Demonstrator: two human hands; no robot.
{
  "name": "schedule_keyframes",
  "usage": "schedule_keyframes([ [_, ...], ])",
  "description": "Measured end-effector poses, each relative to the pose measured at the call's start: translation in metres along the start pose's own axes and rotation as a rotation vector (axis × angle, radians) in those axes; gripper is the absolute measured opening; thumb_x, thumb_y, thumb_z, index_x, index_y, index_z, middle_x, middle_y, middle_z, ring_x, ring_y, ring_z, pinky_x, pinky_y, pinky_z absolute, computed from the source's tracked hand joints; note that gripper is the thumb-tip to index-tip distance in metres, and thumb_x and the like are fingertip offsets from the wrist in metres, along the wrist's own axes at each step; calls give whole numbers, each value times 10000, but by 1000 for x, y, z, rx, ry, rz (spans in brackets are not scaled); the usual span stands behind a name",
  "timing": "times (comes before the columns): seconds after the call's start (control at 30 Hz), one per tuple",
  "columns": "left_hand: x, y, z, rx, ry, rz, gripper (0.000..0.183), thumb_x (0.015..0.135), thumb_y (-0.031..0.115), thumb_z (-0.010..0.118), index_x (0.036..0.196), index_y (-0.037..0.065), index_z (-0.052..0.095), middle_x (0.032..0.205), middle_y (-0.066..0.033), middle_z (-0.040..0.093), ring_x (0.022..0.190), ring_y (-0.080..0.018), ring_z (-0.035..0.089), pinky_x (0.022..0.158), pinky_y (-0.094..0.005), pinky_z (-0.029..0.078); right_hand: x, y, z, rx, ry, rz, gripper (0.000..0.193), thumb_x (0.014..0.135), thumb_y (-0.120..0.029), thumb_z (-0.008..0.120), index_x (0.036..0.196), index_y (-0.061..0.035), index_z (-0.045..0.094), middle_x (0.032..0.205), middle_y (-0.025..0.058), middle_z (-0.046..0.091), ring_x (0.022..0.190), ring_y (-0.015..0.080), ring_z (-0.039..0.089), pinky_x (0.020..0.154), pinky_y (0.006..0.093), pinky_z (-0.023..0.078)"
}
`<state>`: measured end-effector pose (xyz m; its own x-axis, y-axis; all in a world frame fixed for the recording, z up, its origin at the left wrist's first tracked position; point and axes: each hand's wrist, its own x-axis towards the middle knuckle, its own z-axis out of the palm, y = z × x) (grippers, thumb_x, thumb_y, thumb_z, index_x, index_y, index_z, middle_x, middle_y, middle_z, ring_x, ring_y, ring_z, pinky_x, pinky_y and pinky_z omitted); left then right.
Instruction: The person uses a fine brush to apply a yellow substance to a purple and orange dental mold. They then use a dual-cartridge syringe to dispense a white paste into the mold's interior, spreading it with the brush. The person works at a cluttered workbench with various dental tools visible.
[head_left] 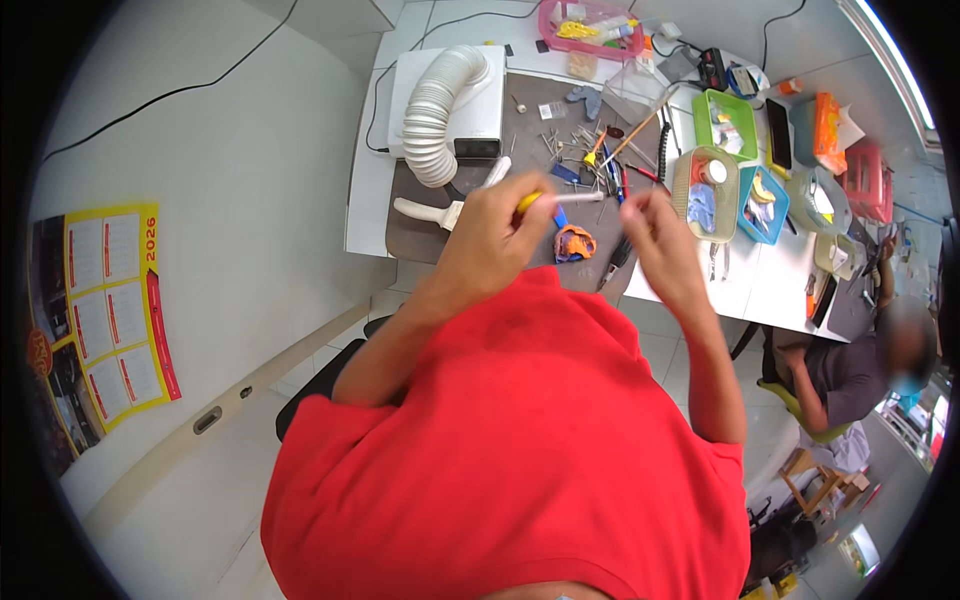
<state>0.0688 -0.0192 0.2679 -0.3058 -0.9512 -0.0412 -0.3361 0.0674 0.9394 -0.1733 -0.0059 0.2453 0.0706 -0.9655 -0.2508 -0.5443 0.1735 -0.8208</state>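
Note:
My left hand (492, 228) is closed around a thin tool with a yellow end and a pale shaft (575, 198), its tip pointing right. Facing it, a short gap from that tip, my right hand (662, 240) has its fingers curled together. Motion blurs them, and whatever they may hold is hidden. On the bench between and below the hands lies a dental impression tray (575, 243) with orange and purple material and a blue handle. A dark pen-shaped handpiece (615, 262) rests beside my right hand.
A white box unit (484, 112) with a ribbed hose (432, 115) stands at the left of the grey mat (415, 185). Loose burs and tools (575, 145) lie scattered behind my hands. Baskets, including a green one (725, 125), line the right side. Another person (845, 365) sits far right.

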Motion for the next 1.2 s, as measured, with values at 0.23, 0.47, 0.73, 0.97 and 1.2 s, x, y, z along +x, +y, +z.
schedule_keyframes([
  [0.23, -81, -85, 43, -171, -34, -463, 200, 1024, 159, 505, 944, -8, 582, 691, -67, 543, 606, -98, 461, 572, -310, 405, -81, 115, 41, 206, -332, 390, 295, 952, 51, 477, 1221, 22, 593, 952, 124, 745, 923, 193, 704, 867, 322, 530],
  [0.47, -59, -40, 50, -59, -149, -349, 242, 1037, 186, 531, 960, -19, 635, 721, -64, 589, 616, -98, 464, 575, -297, 398, -62, 103, 21, 519, -53, 396, 189, 991, -60, 624, 1122, 68, 672, 951, 132, 761, 777, 137, 718, 672, 264, 601],
  [0.73, -49, -23, 56, -39, -154, -330, 231, 1035, 170, 556, 984, -12, 690, 672, -26, 540, 599, -67, 405, 539, -274, 350, -48, 87, 13, 321, -103, 298, 179, 987, -65, 637, 1097, 30, 741, 852, 86, 747, 794, 106, 704, 726, 240, 577],
  [0.97, -47, -5, 50, -7, -142, -228, 220, 1024, 154, 575, 982, -22, 700, 811, -90, 681, 685, -126, 546, 647, -286, 443, -56, 28, 6, 504, -64, 104, 77, 952, -4, 665, 988, 44, 712, 948, 110, 764, 882, 138, 744, 770, 275, 597],
  [1.2, -45, 12, 43, 3, -173, -170, 206, 1014, 138, 594, 990, -31, 710, 876, -107, 702, 759, -129, 623, 708, -270, 481, -53, 8, 1, 233, 25, -305, 113, 846, 47, 745, 952, 10, 726, 896, 92, 751, 777, 151, 734, 686, 261, 582],
])
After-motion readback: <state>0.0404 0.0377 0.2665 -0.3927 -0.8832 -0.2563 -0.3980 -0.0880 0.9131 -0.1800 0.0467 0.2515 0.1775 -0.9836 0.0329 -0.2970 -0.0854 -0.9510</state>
